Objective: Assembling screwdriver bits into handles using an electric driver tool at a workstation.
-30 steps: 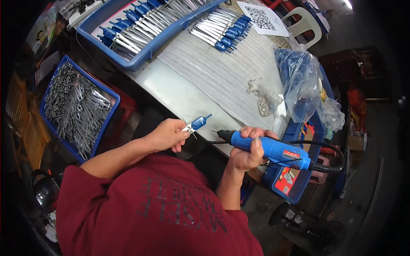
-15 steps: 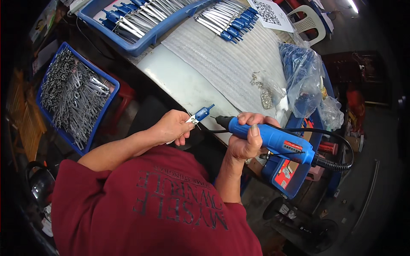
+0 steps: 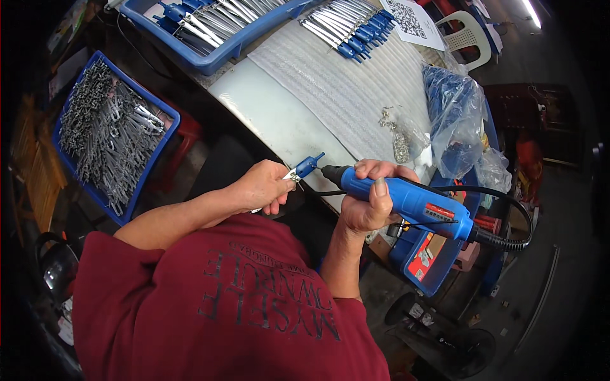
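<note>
My left hand is closed around a slim, pale metal piece with a dark blue end; most of its length is hidden by my fingers. The blue end points up and to the right. In my right hand is a blue corded rotary tool, gripped along its body with the thumb on top. Its black nose meets the side of the blue end, or nearly so; whether the bit touches cannot be made out. Both hands are held in front of my torso at the near edge of the worktable.
Several similar blue-ended pieces lie on foam sheeting, with more in a blue tray. A blue crate of metal parts stands left. Clear plastic bags and a blue bin are right. The tool's black cord loops rightward.
The rotary tool's nose and the blue end have come closer together, narrowing the gap. Both hands keep their grips. The whole view has shifted slightly.
</note>
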Demonstrator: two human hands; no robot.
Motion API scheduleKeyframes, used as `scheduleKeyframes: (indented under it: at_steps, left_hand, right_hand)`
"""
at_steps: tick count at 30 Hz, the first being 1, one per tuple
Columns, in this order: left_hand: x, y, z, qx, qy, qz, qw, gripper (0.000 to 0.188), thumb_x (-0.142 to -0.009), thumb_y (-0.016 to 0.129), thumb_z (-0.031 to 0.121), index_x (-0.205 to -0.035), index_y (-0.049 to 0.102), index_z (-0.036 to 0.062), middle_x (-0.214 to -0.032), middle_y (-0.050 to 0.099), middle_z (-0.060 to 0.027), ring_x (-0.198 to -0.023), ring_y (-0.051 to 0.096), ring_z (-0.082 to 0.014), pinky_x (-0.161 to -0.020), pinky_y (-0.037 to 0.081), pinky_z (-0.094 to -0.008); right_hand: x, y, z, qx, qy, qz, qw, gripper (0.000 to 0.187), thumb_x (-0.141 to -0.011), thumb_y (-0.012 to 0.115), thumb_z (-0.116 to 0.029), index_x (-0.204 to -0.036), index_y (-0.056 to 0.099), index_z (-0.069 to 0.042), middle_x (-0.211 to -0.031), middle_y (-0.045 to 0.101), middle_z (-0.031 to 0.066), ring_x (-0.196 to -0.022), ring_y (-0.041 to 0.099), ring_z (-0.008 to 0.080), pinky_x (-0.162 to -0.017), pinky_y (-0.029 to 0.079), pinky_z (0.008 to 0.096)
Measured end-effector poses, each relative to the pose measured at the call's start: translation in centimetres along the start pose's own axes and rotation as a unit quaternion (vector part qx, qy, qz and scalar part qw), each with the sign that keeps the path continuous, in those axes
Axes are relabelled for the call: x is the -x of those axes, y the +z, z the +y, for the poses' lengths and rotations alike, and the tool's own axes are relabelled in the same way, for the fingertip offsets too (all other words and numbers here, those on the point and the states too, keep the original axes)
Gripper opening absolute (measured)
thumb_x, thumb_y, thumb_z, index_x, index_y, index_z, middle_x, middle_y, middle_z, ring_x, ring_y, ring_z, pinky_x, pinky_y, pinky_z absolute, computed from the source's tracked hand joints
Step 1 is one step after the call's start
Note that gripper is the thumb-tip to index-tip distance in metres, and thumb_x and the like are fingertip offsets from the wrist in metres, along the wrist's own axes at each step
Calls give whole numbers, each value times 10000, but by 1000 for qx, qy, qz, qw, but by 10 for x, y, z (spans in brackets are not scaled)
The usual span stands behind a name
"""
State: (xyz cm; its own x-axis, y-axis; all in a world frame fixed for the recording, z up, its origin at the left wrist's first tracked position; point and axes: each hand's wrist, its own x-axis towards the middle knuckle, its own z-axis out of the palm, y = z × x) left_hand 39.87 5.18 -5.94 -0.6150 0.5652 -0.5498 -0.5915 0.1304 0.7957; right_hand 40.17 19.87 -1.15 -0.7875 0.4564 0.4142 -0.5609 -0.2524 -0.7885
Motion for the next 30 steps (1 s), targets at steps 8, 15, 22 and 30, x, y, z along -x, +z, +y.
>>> scheduleKeyframes:
  at_steps: [8,15,22,30]
  left_hand:
    - [2,-1,4,0,-24,-7,1000,149,-797,439,130,-731,493,8,-557,479,-25,-412,452,-79,-352,351,-195]
    - [2,0,3,0,-22,-6,1000,150,-802,433,130,-736,495,11,-557,473,-19,-407,445,-72,-346,345,-192]
    - [3,-1,8,-3,-39,-6,999,150,-806,423,136,-754,493,14,-556,465,-10,-408,438,-64,-336,328,-186]
    - [5,1,10,6,-34,9,999,181,-788,421,128,-666,472,4,-523,471,-24,-395,453,-84,-331,337,-219]
  right_hand:
    - [0,3,1,14,4,-7,1000,409,-610,544,-54,-990,396,-70,-668,454,86,-572,461,192,-555,403,319]
    - [0,13,0,56,9,-16,998,400,-607,542,-56,-985,412,-60,-662,449,82,-563,469,192,-564,407,316]
    - [-1,19,4,52,24,-46,997,443,-640,529,54,-1015,328,-70,-670,435,75,-582,459,172,-527,410,295]
    - [-9,29,6,140,36,-24,989,340,-624,564,-11,-903,374,-47,-624,438,76,-497,451,175,-477,417,296]
